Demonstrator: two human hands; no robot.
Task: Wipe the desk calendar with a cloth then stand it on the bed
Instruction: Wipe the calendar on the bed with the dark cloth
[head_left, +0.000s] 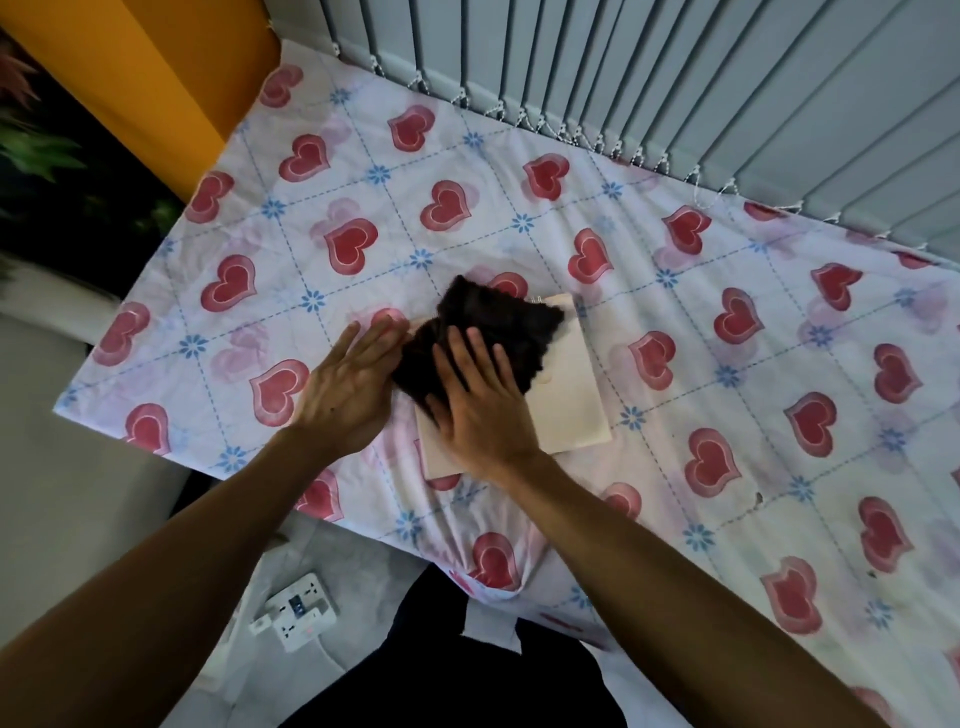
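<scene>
Lying flat on the bed (675, 322), the desk calendar (566, 395) looks light, stiff and card-like. Left hand (353, 384) rests open-fingered beside it. Right hand (480, 400) presses the soft dark cloth (498, 327) onto it, fingers spread. Grip by the side edges, clear of the spiral binding.

Cream desk calendar (569, 400) is laid flat on the heart-print bed (727, 364), spiral edge at the far side, half covered by a dark fuzzy cloth (498, 332).
</scene>
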